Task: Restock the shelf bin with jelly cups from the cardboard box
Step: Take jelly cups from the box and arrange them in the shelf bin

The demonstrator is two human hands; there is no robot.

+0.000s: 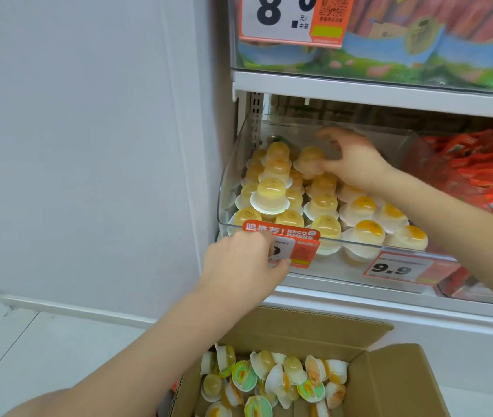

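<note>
- At the bottom of the view, the cardboard box (pixel 389 383) stands open below the shelf, its flaps folded outward; loose jelly cups (pixel 272 377) lie jumbled inside, some on their sides, some showing green and orange lids.
- Above the box's left side, the left hand (pixel 242 263) is at the front left corner of the shelf bin (pixel 230 182), thumb and curled fingers pinching the orange promo tag (pixel 284 245) clipped to the bin's front wall.
- Along the shelf's front edge, to the right of that tag, a price label (pixel 395 267) reads 9.9.
- Inside the clear bin, yellow-topped jelly cups stand dome-up in rows, stacked higher along the left wall than on the right.
- Toward the bin's back, the right hand (pixel 350 158) reaches in from the right, thumb and fingers pinching one jelly cup (pixel 309 162) at its rim above the stacked rows, the other fingers spread upward.
- Right of the bin, red packets (pixel 485 170) fill the neighbouring compartment.
- Farthest up, the shelf above carries a colourful printed bin front and a large price sign (pixel 287 18) showing an 8.
</note>
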